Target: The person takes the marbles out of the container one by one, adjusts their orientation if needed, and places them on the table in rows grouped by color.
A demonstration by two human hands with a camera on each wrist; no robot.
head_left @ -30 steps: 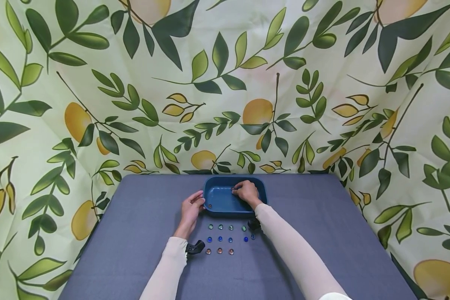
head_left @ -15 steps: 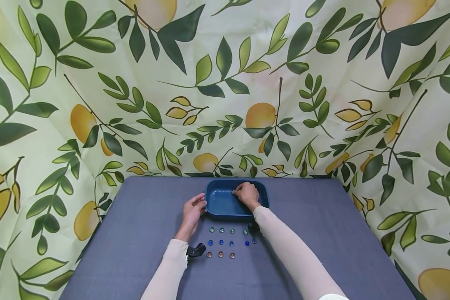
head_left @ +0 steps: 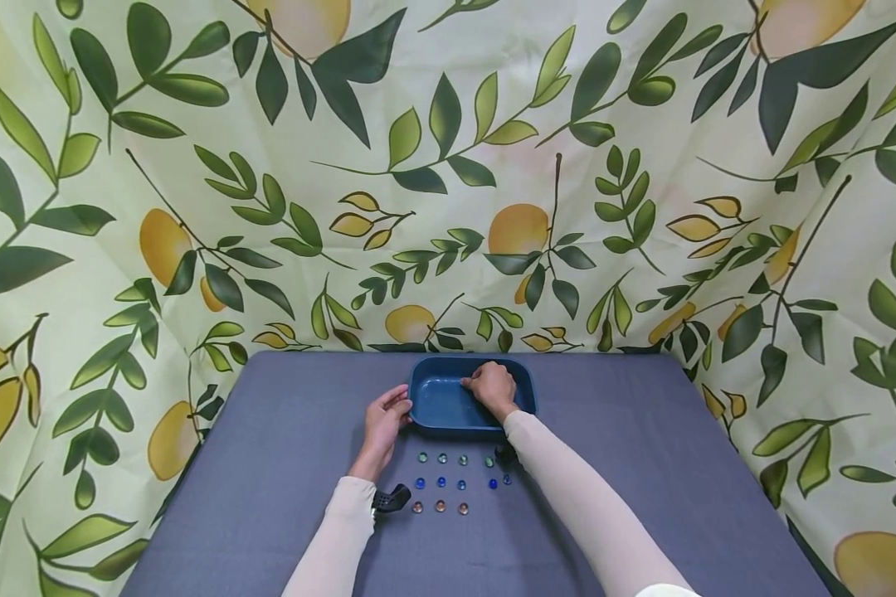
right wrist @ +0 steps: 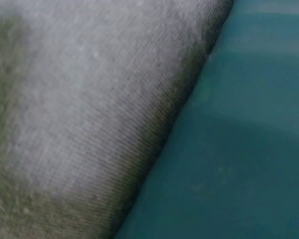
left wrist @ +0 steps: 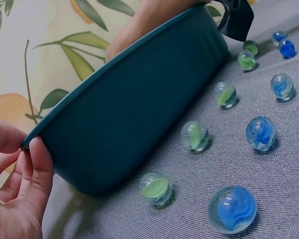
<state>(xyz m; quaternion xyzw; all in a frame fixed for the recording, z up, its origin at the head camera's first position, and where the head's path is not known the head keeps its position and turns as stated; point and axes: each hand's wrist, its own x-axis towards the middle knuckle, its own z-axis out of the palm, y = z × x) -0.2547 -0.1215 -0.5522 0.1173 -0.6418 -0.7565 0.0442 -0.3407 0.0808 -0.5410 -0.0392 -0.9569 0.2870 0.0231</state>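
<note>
A blue-green plastic basin point(head_left: 436, 427) stands toward the back of the table. My left hand point(head_left: 382, 423) pinches its left rim; in the left wrist view the thumb and fingers point(left wrist: 40, 164) close on the lip. My right hand point(head_left: 494, 388) reaches inside the basin, its fingers curled together near the floor; I cannot tell whether they hold a marble. In front of the basin, glass marbles lie in rows: several green ones point(head_left: 442, 458), several blue ones point(head_left: 441, 482) and three orange ones point(head_left: 440, 506). The right wrist view shows only the basin's wall point(right wrist: 239, 139) and grey cloth.
Grey cloth point(head_left: 291, 464) covers the table. Leaf-and-fruit patterned fabric point(head_left: 448, 191) hangs behind it and at both sides. A black wrist camera point(head_left: 392, 498) on my left wrist sits beside the rows; another point(head_left: 504, 453) is at the right wrist, near the green marbles.
The whole head view has shifted slightly downward. An orange marble seen earlier in the basin's near left corner no longer shows. Both hands keep nearly the same places.
</note>
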